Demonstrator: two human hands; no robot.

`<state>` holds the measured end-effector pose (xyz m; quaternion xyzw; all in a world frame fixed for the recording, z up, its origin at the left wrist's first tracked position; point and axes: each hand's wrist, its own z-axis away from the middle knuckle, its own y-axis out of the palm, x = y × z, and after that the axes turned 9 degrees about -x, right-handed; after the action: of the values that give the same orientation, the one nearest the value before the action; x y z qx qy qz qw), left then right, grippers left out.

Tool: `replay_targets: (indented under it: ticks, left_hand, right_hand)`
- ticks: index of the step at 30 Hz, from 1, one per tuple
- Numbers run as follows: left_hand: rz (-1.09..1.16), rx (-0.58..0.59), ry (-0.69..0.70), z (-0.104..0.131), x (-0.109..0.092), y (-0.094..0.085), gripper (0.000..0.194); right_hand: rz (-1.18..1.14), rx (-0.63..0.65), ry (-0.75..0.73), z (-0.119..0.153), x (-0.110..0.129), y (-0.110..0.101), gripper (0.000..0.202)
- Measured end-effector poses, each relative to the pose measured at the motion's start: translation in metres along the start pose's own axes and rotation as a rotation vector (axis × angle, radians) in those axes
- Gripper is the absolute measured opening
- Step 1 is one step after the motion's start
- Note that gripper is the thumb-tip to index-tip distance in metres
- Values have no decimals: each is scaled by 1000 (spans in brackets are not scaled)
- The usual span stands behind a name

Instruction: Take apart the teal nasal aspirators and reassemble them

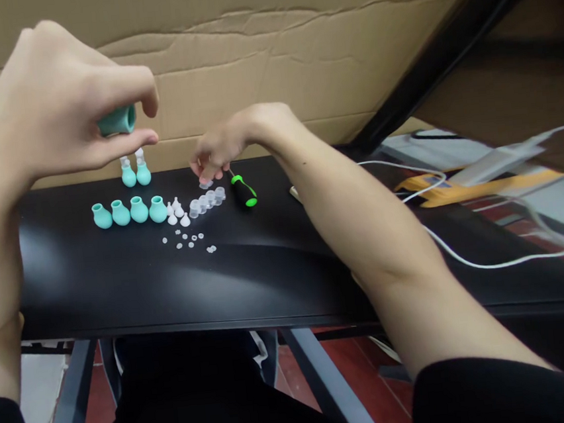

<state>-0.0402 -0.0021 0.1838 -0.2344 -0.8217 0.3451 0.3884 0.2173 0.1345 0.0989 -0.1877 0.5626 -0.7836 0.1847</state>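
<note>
My left hand (87,104), raised above the table at upper left, is wrapped round a teal rubber bulb (118,121) whose open mouth points right. At the far end of the clear plastic caps (206,202), my right hand (216,148) has its fingers bent down and closed on a clear plastic cap (206,185), partly hidden by the fingertips. Several teal bulbs (139,210) stand in a row, mouths up. Beside them are small white funnel-shaped nozzles (177,207). Behind, two teal bulbs (143,173) carry whitish tops, partly covered by my left hand.
Small translucent discs (191,245) lie scattered on the black table (268,279). A green-and-black screwdriver (244,190) rests beside my right hand. Cardboard (248,62) stands behind. White cables (496,264) and a yellow-orange object (434,190) lie at right.
</note>
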Motion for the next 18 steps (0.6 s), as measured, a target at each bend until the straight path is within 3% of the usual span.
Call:
replay_targets:
  ticks: [5, 11, 16, 18]
  left_hand:
    - [-50, 12, -53, 4, -8, -2, 61]
    - [-73, 67, -69, 5, -6, -3, 74]
    - [-47, 279, -139, -3, 0, -2, 52]
    - [1, 377, -177, -4, 11, 2, 59]
  right_hand:
    - [-45, 58, 84, -10, 0, 7, 22]
    - [-46, 88, 124, -22, 4, 17, 39]
    - [37, 118, 78, -25, 5, 22, 45]
    - [38, 125, 68, -25, 4, 23, 55]
